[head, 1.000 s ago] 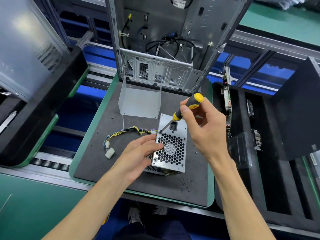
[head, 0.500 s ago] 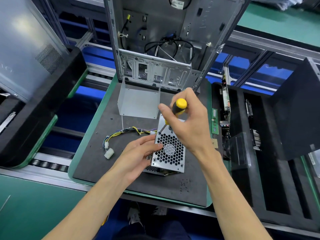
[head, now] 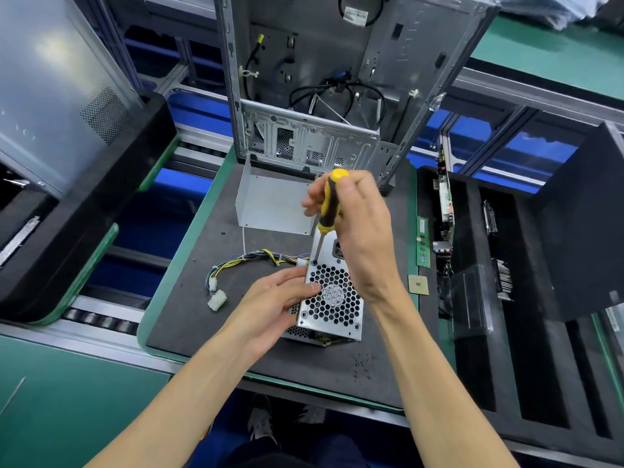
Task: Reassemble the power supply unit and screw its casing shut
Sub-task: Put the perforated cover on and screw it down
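Head view looks down on a silver metal power supply unit with a honeycomb fan grille (head: 332, 298), lying on the dark grey foam mat (head: 202, 298) of the table. Its bundle of yellow and black wires with white plugs (head: 236, 268) trails left. The left hand (head: 270, 305) grips the unit's left edge. The right hand (head: 358, 231) grips a yellow and black screwdriver (head: 329, 204), tip on a screw at the grille's upper left corner. Behind stand a bent grey metal cover (head: 273, 204) and an open silver computer case (head: 320, 96). A green memory stick (head: 422, 241) and square processor chip (head: 418, 285) lie to the right.
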A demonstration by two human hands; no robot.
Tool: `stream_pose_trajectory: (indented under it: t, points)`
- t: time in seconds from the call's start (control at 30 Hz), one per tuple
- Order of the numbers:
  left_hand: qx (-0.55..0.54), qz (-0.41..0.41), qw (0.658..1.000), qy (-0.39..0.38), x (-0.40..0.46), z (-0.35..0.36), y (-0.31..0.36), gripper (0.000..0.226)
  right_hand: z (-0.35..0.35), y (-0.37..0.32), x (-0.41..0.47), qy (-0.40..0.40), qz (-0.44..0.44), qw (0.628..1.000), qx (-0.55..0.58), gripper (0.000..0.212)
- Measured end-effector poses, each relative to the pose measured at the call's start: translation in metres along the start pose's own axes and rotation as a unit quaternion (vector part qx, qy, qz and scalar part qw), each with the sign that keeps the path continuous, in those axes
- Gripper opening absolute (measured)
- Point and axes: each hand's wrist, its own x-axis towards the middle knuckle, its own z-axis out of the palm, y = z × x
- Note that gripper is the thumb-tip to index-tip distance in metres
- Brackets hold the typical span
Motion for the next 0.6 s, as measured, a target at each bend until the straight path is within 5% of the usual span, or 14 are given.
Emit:
stream_pose_trajectory:
  t: [0.13, 0.23, 0.47, 0.6]
  points:
    - [0.001, 0.001, 1.000, 0.001, -0.001, 0.001, 0.000, 0.035, 0.006, -0.006, 0.001, -0.011, -0.021, 1.000, -0.002, 0.019]
    - [0.005, 0.001, 1.000, -0.002, -0.001, 0.000, 0.001, 0.034, 0.008, -0.007, 0.000, -0.009, -0.003, 1.000, -0.001, 0.035]
    - [0.000, -0.001, 1.000, -0.006, -0.001, -0.002, 0.000, 0.029, 0.012, -0.011, 0.002, 0.009, -0.023, 1.000, -0.007, 0.006]
    - [-0.011, 0.001, 1.000, 0.000, -0.001, -0.005, 0.001, 0.033, 0.012, -0.007, 0.001, 0.007, -0.006, 1.000, -0.016, 0.035]
